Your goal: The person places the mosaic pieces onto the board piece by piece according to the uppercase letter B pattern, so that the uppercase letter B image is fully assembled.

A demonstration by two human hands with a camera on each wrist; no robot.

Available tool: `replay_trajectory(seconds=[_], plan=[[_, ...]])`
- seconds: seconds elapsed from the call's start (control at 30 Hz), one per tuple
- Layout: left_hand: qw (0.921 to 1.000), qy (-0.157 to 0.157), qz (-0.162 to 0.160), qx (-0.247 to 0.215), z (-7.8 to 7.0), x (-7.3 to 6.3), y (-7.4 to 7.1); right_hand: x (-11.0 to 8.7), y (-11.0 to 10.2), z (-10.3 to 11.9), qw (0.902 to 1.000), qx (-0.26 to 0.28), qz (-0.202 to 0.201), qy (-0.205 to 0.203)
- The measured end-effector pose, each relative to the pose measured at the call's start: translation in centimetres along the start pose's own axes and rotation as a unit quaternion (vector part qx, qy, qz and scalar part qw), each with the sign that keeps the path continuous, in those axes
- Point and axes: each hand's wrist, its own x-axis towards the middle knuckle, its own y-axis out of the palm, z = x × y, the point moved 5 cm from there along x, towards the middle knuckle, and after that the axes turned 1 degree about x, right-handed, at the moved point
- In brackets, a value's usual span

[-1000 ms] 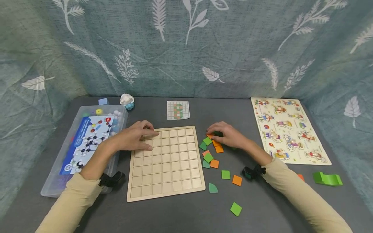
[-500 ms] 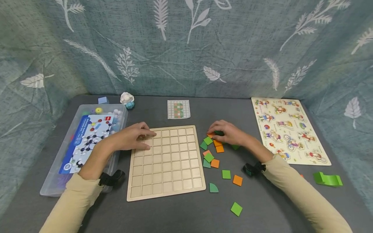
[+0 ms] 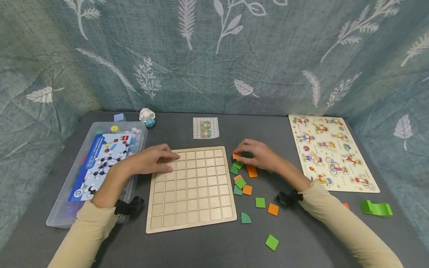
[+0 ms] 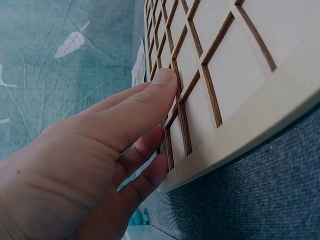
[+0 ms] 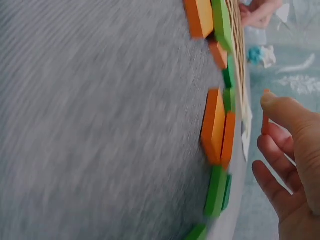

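My left hand (image 3: 151, 160) rests at the far left corner of a wooden grid board (image 3: 191, 183), thumb and fingers apart. In the left wrist view the thumb lies over the board's ridges, the fingertips near its edge. An orange square tile (image 5: 265, 117) is pinched between the thumb and fingers of my right hand (image 3: 260, 153), raised above the pile in the right wrist view. Below that hand lie several loose tiles, among them an orange tile (image 3: 251, 171), a light green tile (image 3: 240, 182) and a dark green quarter-round tile (image 3: 245, 218).
A small pattern card (image 3: 206, 128) lies behind the board. To the left stands a clear plastic box (image 3: 70, 178) with a molecular model label. A picture puzzle board (image 3: 335, 152) and a green curved block (image 3: 377, 208) lie to the right.
My right hand has lifted an orange tile from the pile and shifted slightly left. My left hand has stayed at the board's corner.
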Motion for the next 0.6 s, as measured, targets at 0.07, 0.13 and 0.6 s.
replay_trajectory(seconds=[0.07, 0.13, 0.6], plan=[[1.0, 0.004, -0.004, 0.003, 0.0, 0.0, 0.0, 0.3, 0.1, 0.5, 0.9999, 0.004, -0.003, -0.011], [0.9999, 0.01, -0.009, 0.004, 0.0, 0.0, 0.0, 0.6, 0.4, 0.9, 0.9998, 0.009, -0.003, -0.017], [0.9993, 0.027, -0.024, 0.013, -0.4, -0.1, -0.5, 3.5, 3.3, 3.6, 0.9961, 0.051, -0.005, -0.073]])
